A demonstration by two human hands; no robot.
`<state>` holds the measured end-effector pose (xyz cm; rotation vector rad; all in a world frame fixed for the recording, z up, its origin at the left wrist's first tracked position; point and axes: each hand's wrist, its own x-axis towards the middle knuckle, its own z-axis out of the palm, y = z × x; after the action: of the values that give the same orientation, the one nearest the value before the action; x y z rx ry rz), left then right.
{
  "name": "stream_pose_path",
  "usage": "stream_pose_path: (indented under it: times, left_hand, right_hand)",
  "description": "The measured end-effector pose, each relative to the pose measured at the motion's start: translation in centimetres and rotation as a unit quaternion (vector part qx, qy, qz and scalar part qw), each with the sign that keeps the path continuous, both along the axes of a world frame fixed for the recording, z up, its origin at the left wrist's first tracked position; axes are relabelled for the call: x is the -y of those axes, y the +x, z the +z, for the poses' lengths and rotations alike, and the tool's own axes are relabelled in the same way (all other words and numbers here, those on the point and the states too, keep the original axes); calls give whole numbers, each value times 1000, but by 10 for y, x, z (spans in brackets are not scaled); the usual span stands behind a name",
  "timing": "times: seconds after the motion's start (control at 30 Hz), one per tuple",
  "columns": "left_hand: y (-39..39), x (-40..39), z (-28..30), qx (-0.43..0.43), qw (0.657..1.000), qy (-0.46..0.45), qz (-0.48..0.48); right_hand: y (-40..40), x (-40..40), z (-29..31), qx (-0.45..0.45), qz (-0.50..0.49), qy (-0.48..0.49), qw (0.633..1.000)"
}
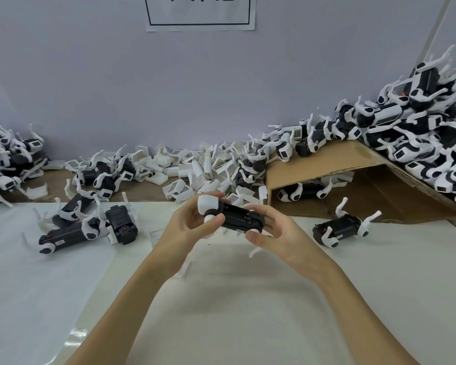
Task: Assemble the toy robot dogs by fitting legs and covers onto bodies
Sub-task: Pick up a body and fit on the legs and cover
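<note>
I hold one black toy dog body (236,216) level above the middle of the white table. A white cover (208,204) sits on its left end. My left hand (188,226) grips that left end, thumb on a white leg joint just below the cover. My right hand (270,229) grips the right end, fingers curled under the body. White legs (254,252) hang down beneath my hands. Loose white covers (195,169) lie heaped behind the hands along the wall.
Several black bodies with legs (90,225) lie at the left, and one dog body (340,229) lies on the table at the right. A tipped cardboard box (334,164) at the right carries a pile of finished dogs (416,127). More dogs (8,164) are heaped at the far left.
</note>
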<state>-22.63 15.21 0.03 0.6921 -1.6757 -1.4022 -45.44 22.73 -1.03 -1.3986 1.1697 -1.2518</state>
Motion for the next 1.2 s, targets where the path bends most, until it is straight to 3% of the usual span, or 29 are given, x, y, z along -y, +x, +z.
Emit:
stream_pose_path:
  times: [0.1,0.27,0.37,0.57,0.7,0.8,0.9,0.97,1.1,1.2]
  left_hand:
    - [0,-3,2,8,999,-39,-6]
    - [0,-3,1,86,987,-136,-8]
    - [-1,-5,1,94,978,-183,25]
    - [-25,-23,-3,95,947,-298,80]
    - [-27,-23,1,59,957,-277,66]
    - [-22,-21,2,33,977,-204,58]
    - [-16,-17,3,26,982,-147,116]
    - [-17,-19,5,-26,980,-121,154]
    - [-16,-17,0,16,923,-251,290]
    - [-15,-15,-2,-43,948,-201,241]
  right_hand:
    - [-2,-1,1,-50,2,-1,999]
    - [0,4,-11,-225,-54,-31,972]
    - [7,7,-16,-253,-65,-35,965]
    - [20,8,-22,-275,-77,-174,942]
    - [17,9,-20,-254,-97,-198,942]
    - [18,8,-19,-276,-117,-234,925]
    - [22,5,-17,-322,-154,-252,899]
    - [27,3,-14,-352,-162,-278,879]
    - [40,-1,-12,-390,-165,-302,854]
    - [46,-1,-12,-397,-191,-312,842]
